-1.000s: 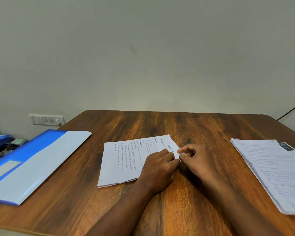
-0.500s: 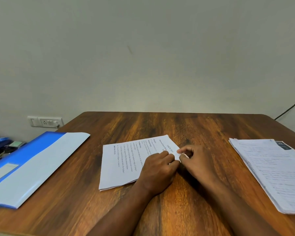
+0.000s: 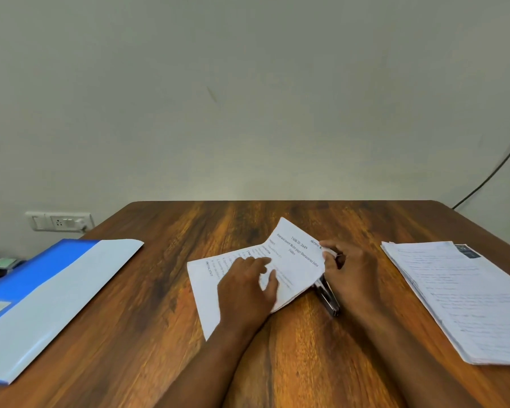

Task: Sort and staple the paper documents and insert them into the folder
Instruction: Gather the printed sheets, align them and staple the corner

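A thin set of printed pages (image 3: 295, 260) lies at the middle of the wooden table (image 3: 165, 290), its right end lifted off the wood. My left hand (image 3: 248, 287) rests on the pages and holds them down, fingers loosely bent. My right hand (image 3: 351, 275) pinches the raised right corner of the pages. A dark metal stapler (image 3: 327, 295) lies on the table under that hand, beside the pages' right edge. A blue folder (image 3: 42, 295) lies at the left, its pale flap facing up.
A thick stack of printed papers (image 3: 465, 295) lies at the right edge of the table. A wall socket (image 3: 59, 221) sits on the wall at left, with small items (image 3: 0, 265) beyond the folder. A black cable (image 3: 495, 169) runs down the wall at right.
The right end of the pages has been lifted and turned away from me by my right hand. The stapler has come into view under that hand. My left hand slid left onto the pages.
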`<state>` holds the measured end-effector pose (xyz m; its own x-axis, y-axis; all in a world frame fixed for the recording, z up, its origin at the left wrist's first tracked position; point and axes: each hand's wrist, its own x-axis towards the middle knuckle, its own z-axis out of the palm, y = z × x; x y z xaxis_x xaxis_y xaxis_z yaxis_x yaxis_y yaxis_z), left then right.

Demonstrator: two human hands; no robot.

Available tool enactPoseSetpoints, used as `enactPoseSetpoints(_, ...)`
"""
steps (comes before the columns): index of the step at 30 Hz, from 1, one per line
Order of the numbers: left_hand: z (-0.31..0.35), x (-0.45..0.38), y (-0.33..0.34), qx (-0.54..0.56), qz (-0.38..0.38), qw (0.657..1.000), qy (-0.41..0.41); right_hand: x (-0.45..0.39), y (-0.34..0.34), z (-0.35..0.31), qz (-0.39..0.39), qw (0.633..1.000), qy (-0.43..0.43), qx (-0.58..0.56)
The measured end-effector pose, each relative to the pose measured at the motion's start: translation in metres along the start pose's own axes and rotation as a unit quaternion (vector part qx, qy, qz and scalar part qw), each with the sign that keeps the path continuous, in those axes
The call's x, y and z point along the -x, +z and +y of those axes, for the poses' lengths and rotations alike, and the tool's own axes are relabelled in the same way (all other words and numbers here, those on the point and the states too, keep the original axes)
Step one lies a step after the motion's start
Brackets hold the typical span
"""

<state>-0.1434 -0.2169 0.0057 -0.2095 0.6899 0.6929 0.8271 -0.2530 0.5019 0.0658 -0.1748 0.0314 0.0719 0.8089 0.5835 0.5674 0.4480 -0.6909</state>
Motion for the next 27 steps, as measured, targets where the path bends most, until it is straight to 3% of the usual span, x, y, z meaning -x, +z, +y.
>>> enactPoseSetpoints(3, -0.014, -0.006, -0.003, 0.028, 0.026, 0.993, -0.115, -0.001, 0.002, 0.000, 0.005, 0.998, 0.011, -0.061)
enactPoseSetpoints(6, -0.028, -0.012, -0.010, 0.038, 0.037, 0.985, -0.165, -0.003, 0.005, 0.004, 0.020, 0.994, 0.032, -0.106)
enactPoseSetpoints(12, -0.041, -0.017, -0.021, -0.015, -0.006, 0.983, -0.181, -0.012, -0.004, 0.018, 0.028, 0.973, 0.076, -0.218)
enactPoseSetpoints(18, -0.037, -0.020, -0.023, 0.009, -0.091, 0.974, -0.210, -0.023, -0.015, 0.023, -0.052, 0.960, 0.067, -0.266)
enactPoseSetpoints(21, -0.036, -0.022, -0.029, 0.087, -0.103, 0.966, -0.220, -0.024, -0.020, 0.024, -0.081, 0.948, 0.078, -0.298)
enactPoseSetpoints(24, -0.033, -0.025, -0.035, 0.247, -0.111, 0.928, -0.255, -0.027, -0.019, 0.021, -0.075, 0.946, 0.088, -0.302)
enactPoseSetpoints(27, -0.031, -0.024, -0.034, 0.332, -0.133, 0.890, -0.283, -0.027, -0.015, 0.022, -0.053, 0.938, 0.116, -0.322)
